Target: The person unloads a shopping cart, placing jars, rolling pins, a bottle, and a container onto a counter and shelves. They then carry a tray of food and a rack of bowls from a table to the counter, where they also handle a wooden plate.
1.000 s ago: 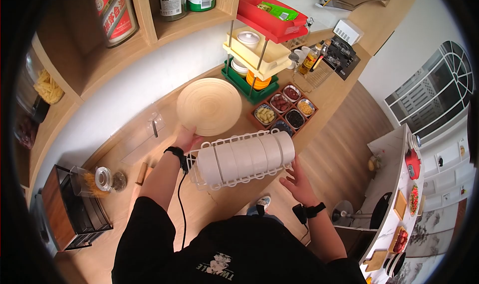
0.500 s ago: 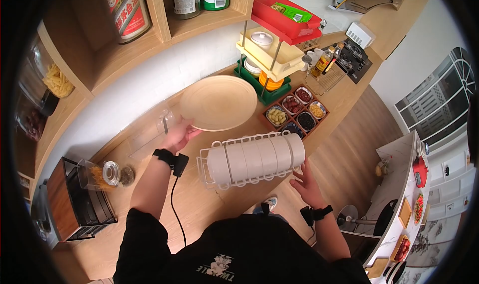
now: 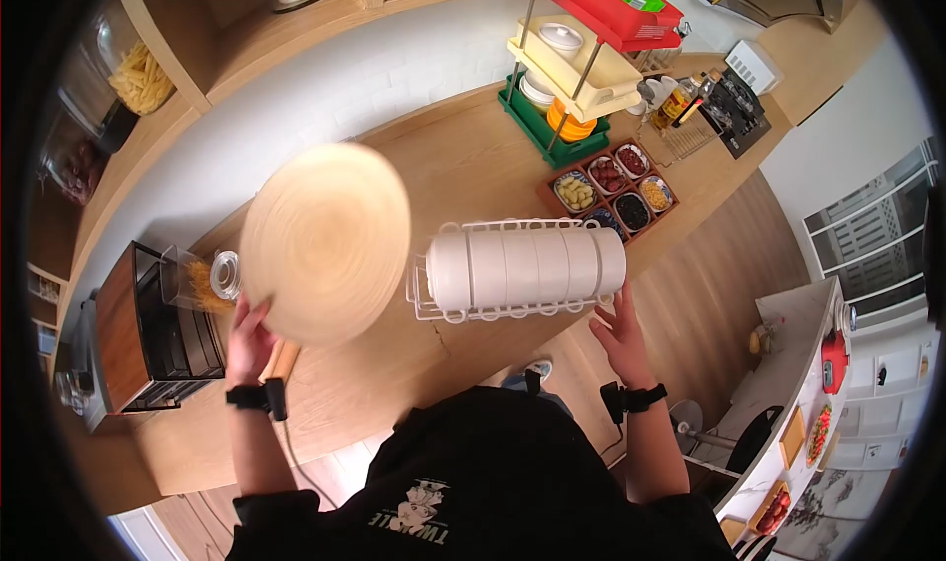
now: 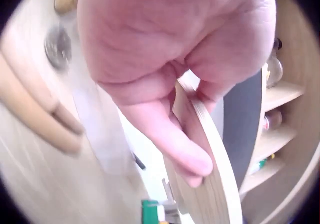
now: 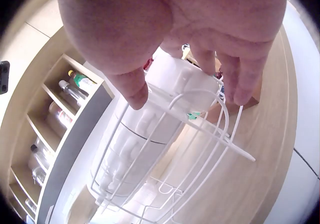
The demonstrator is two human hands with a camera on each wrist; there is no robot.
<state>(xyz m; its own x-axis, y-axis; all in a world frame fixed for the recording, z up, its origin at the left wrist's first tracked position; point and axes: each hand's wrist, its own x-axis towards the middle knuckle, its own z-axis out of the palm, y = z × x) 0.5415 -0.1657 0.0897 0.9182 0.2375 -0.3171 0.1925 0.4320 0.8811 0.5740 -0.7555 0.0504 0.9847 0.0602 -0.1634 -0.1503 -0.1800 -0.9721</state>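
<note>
The left hand [image 3: 248,344] pinches the lower left rim of a round light-wood board [image 3: 330,246], raised above the counter. In the left wrist view, the left hand [image 4: 180,49] has thumb and fingers on both faces of the board [image 4: 207,184] near its edge. White bowls [image 3: 527,265] stand on their sides in a row in a white wire rack [image 3: 424,290] on the counter. At the rack's right end is the right hand [image 3: 626,339], fingers spread. The right wrist view shows the right hand [image 5: 175,29] with relaxed fingers at the bowls [image 5: 175,79]; whether it touches them I cannot tell.
A three-tier stand [image 3: 581,73] and a divided box of foods [image 3: 596,182] are at the back right. Wooden handles [image 3: 281,359] lie below the board. On the left are a glass jar [image 3: 226,275] and a wood-topped black rack [image 3: 128,330]. Shelves [image 3: 187,88] hang above.
The left hand has carried the round board left and toward the body, turning it more upright. The right hand remains beside the bowl rack. The head view has shifted.
</note>
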